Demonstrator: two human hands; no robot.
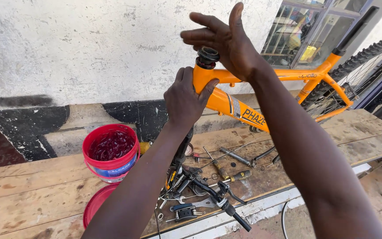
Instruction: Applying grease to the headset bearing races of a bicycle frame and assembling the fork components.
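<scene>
The orange bicycle frame (226, 102) is painted metal, smooth and glossy, catching sunlight. Atop its head tube sits a black metal headset ring (208, 55) with a dull sheen. The surface (36, 194) is bare wooden planks, rough, weathered and stained dark with grease. The round red plastic bucket (109, 156) looks smooth and slightly shiny. The knobbly black rubber tyre (368, 52) is matt. The white plastered wall (89, 44) is rough and blotched.
</scene>
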